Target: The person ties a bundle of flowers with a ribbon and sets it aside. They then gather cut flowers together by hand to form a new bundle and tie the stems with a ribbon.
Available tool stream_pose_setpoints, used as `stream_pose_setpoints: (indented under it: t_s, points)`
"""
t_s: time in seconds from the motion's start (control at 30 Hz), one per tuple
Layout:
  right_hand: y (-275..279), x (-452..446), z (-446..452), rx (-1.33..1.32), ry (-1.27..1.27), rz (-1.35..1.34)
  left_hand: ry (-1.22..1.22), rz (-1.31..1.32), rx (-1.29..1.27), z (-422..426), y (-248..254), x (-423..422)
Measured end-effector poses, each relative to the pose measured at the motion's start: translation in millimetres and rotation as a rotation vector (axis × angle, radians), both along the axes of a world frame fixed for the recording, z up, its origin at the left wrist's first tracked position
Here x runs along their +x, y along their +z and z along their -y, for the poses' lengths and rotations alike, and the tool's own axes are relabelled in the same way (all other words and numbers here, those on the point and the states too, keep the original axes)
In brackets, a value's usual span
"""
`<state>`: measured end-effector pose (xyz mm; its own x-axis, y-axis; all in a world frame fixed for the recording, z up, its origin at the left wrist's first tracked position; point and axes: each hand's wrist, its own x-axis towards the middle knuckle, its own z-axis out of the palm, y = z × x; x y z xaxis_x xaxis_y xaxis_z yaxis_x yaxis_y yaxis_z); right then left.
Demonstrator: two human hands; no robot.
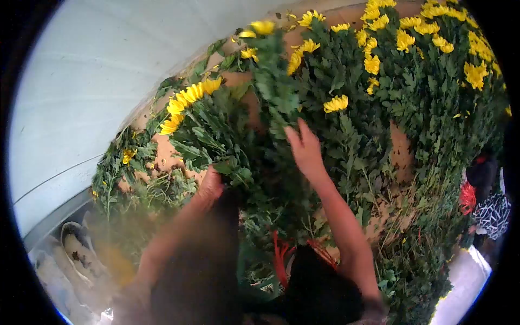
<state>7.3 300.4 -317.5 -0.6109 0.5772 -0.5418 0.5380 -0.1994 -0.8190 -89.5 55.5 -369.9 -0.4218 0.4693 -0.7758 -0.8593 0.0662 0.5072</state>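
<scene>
My left hand [210, 187] is closed around the lower stems of a bunch of yellow chrysanthemums [190, 96]. The bunch leans to the upper left, its flower heads lined up in a row. To the right, my right hand [306, 149] grips a leafy chrysanthemum stem [276, 81], blurred by motion, that points upward. A yellow bloom [262, 27] shows at its top. Leaves cover part of my right fingers, and the stem ends below both hands are hard to make out.
Many cut chrysanthemums [422, 92] lie in a thick layer on the right, over brown sheeting [401, 151]. A pale wall [108, 65] curves along the left. Red ties [281, 257] hang near my lap. More red strings [467, 197] and a heap of white-and-dark pieces [493, 216] sit far right.
</scene>
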Motion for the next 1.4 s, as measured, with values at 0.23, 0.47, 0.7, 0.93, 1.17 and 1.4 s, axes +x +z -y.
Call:
stream_pose_setpoints:
  t_s: [0.23, 0.47, 0.7, 0.93, 1.17, 1.4]
  points:
    - [-36, 25, 9, 0.7, 0.158, 0.061, 0.079, 0.195, 0.062, 30, -4, -12]
    - [-76, 132, -121, 0.813, 0.068, 0.413, 0.019, 0.363, 0.305, 52, -20, -18]
    - [-57, 133, -95, 0.982, 0.354, 0.374, 0.107, 0.257, 0.104, 40, -17, -17]
    - [-38, 136, -85, 0.569, 0.16, 0.407, 0.03, 0.108, 0.023, 31, -7, -16]
    - [17, 165, -117, -0.202, -0.53, 0.022, 0.004, 0.148, 0.083, 23, 5, -19]
    - [-5, 141, -88, 0.05, 0.152, 0.162, 0.068, 0.138, 0.032, 23, -7, -16]
